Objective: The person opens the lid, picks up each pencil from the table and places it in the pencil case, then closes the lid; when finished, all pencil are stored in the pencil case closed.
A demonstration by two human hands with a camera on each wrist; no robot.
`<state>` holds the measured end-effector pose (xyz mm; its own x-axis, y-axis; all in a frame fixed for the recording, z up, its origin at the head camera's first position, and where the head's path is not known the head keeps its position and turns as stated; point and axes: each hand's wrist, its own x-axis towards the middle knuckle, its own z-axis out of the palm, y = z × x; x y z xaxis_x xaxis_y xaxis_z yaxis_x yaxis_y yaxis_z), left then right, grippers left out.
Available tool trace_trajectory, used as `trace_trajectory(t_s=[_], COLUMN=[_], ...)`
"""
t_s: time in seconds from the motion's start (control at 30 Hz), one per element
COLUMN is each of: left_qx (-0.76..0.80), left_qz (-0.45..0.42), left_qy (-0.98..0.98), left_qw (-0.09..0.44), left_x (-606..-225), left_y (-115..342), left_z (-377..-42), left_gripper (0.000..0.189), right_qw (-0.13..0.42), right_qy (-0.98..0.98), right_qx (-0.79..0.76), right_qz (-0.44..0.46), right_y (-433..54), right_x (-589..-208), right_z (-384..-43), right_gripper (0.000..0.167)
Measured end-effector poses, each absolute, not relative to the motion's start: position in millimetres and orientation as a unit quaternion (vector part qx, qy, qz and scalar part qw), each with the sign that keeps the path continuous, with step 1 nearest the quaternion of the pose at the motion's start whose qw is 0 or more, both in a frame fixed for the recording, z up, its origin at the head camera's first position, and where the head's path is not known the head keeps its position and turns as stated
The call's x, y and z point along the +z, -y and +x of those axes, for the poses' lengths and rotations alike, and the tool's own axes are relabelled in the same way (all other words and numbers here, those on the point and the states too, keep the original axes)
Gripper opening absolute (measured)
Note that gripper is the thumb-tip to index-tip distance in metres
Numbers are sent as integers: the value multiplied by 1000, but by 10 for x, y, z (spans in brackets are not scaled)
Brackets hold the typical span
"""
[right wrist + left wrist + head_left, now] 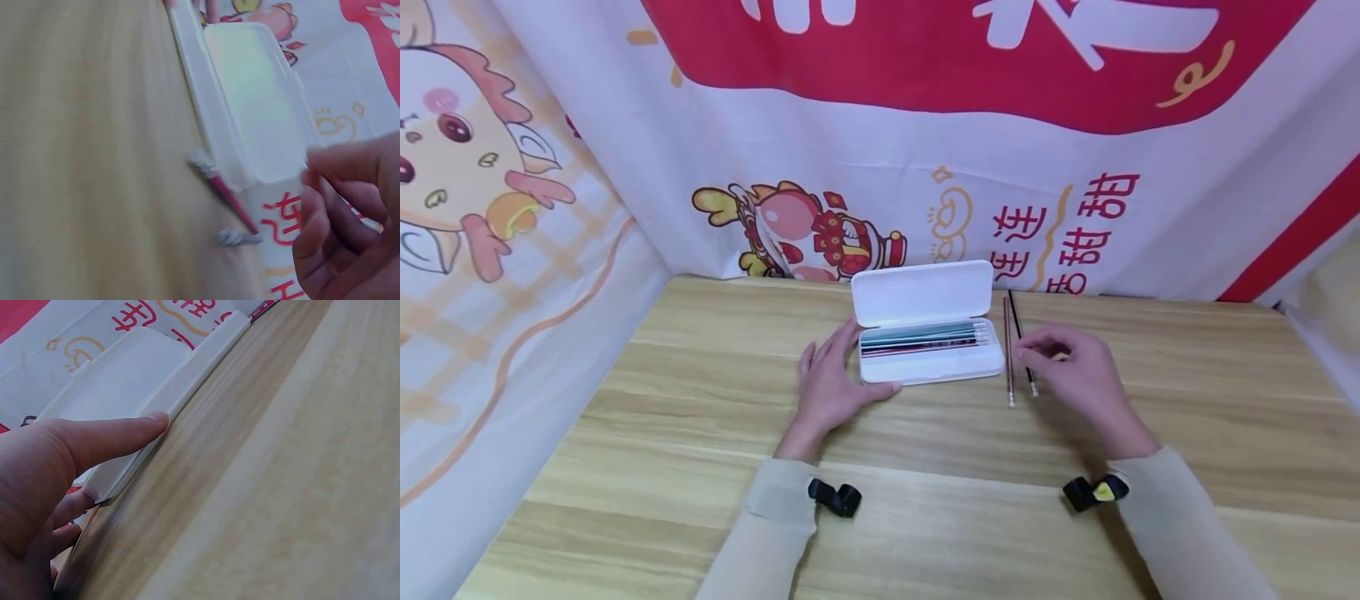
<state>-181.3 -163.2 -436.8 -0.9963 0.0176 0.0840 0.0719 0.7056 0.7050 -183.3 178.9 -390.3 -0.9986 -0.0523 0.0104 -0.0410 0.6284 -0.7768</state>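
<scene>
A white pencil case (936, 365) lies on the table with its lid (922, 293) raised. Teal, dark and reddish pencils (917, 335) lie inside along its back half. My left hand (833, 385) grips the case's left end, its thumb (134, 432) along the front wall and its fingers round the back corner. Right of the case lie a reddish pencil (1008, 358) and a black pencil (1016, 317), eraser ends toward me. Over the black pencil hovers my right hand (1078, 367), fingers loosely bent, thumb and index tips close together; nothing shows between them in the right wrist view.
The case stands near the back of the wood-grain table (917, 517). A printed cloth (820, 150) hangs directly behind the table's back edge, and another printed cloth (587, 275) hangs along the left side. Each sleeve carries a small black wrist camera (835, 497).
</scene>
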Motion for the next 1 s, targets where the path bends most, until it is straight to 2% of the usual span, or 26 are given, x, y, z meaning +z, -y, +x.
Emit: trace_trajectory(t_s=[0.1,0.37,1.0], left_qx=[-389,-398,-441], left_qz=[-21,-24,-17], left_qy=[920,916,897], left_qw=[40,31,11], left_x=[-4373,-4366,-4275], left_y=[1662,1659,1590], left_z=[-1805,-1815,-1791], left_gripper=[120,119,118], right_qw=[16,84,123], right_qy=[-900,-914,-932], right_qx=[-435,-396,-337], right_qz=[-6,26,54], right_y=[-1875,-1941,-1913], right_x=[-3991,-4110,-4033], right_z=[-1796,-1798,-1742], right_gripper=[19,31,25])
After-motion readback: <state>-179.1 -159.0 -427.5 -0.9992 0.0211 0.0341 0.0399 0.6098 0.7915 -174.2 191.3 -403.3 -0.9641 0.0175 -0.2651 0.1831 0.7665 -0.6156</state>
